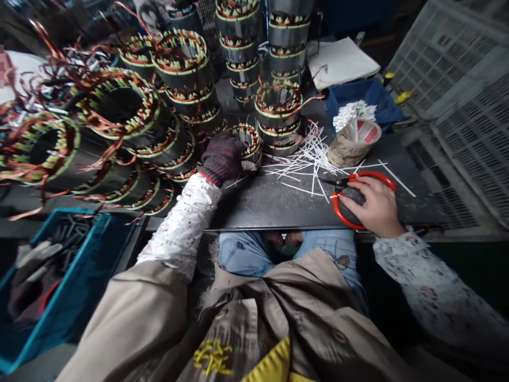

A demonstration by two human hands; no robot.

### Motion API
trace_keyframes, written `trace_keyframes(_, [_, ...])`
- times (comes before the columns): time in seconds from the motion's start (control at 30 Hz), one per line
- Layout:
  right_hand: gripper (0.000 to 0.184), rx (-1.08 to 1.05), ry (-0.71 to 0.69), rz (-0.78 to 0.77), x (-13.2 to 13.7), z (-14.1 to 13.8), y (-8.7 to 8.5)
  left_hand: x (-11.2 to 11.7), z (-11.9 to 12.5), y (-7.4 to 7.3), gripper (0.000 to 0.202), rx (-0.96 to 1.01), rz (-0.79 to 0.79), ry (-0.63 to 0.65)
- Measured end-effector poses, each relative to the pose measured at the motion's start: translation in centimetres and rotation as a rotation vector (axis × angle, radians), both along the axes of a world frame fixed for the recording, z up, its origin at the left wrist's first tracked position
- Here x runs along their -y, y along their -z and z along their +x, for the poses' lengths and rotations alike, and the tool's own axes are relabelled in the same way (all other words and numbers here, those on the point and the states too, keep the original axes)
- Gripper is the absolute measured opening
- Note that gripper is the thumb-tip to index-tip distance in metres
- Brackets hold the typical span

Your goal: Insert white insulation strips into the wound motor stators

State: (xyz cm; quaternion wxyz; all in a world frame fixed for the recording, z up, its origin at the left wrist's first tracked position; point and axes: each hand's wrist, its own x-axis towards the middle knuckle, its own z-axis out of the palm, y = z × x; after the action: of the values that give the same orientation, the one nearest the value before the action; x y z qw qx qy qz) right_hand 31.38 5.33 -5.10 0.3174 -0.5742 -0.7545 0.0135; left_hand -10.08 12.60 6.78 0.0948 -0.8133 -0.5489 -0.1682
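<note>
My left hand [221, 158], in a dark knit glove, grips the rim of a small wound motor stator [249, 143] with copper windings. My right hand [374, 207] is bare and holds red-handled scissors [350, 199] flat on the dark metal worktop [262, 204], its fingers through the red loop. The scissor blades point left, toward a loose pile of white insulating strips [310, 164]. Several larger copper-wound stators [119, 106] lie and stand in stacks beyond my left hand, with loose wire ends sticking out.
A paper-wrapped bundle of white strips [353, 139] stands at the worktop's back right, before a blue bin [368, 98]. White slatted plastic crates [449, 58] rise at the right. A teal crate [47, 276] of dark pieces sits low on the left, and my knees show below the worktop edge.
</note>
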Motion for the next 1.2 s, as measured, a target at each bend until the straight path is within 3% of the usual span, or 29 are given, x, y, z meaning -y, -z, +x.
trace_keyframes(0.13, [0.037, -0.016, 0.016, 0.018, 0.1, -0.1, 0.2, 0.2, -0.6, 0.0, 0.062, -0.203, -0.042, -0.023])
trace_keyframes(0.27, [0.035, -0.021, 0.014, 0.021, 0.2, -0.4, 0.0, 0.2, 1.2, -2.3, 0.057, -0.08, 0.096, -0.029])
trace_keyframes(0.37, [0.035, -0.021, 0.007, 0.033, 0.1, -0.5, -0.2, -2.1, 4.4, -4.8, 0.058, 0.013, 0.137, 0.031])
trace_keyframes(0.43, [0.034, -0.019, 0.012, 0.035, 0.1, -0.5, -0.3, -4.6, 6.6, -5.8, 0.056, -0.073, 0.027, 0.077])
trace_keyframes(0.5, [0.032, -0.023, 0.022, 0.026, 0.0, -0.5, -0.3, -7.1, 8.4, -5.8, 0.057, -0.112, -0.054, 0.075])
trace_keyframes(0.57, [0.031, -0.038, 0.028, 0.019, 0.0, -0.5, -0.3, -9.0, 9.3, -4.9, 0.055, -0.074, -0.104, 0.011])
trace_keyframes(0.7, [0.03, -0.082, 0.035, 0.015, -0.1, -0.7, -0.5, -10.0, 9.2, -2.6, 0.054, 0.086, -0.057, -0.092])
trace_keyframes(0.77, [0.03, -0.101, 0.042, 0.006, -0.2, -0.8, -0.6, -8.8, 8.9, -2.1, 0.053, 0.127, 0.017, -0.057])
trace_keyframes(0.83, [0.029, -0.115, 0.05, -0.003, -0.2, -0.9, -0.6, -6.1, 8.9, -2.1, 0.049, 0.155, 0.111, 0.006])
trace_keyframes(0.97, [0.027, -0.103, 0.055, -0.034, 0.0, -0.7, -0.5, 2.7, 9.9, -1.5, 0.044, 0.17, 0.328, 0.177])
trace_keyframes(1.03, [0.025, -0.08, 0.062, -0.056, -0.1, -0.7, -0.8, 7.2, 10.5, -0.3, 0.046, 0.202, 0.34, 0.283])
trace_keyframes(1.1, [0.022, -0.061, 0.068, -0.044, -0.6, -0.8, -1.6, 10.7, 11.2, 1.5, 0.046, 0.199, 0.282, 0.31])
trace_keyframes(1.2, [0.021, -0.082, 0.05, 0.052, -3.2, -1.5, -3.4, 13.3, 12.2, 4.4, 0.038, 0.128, 0.158, 0.286])
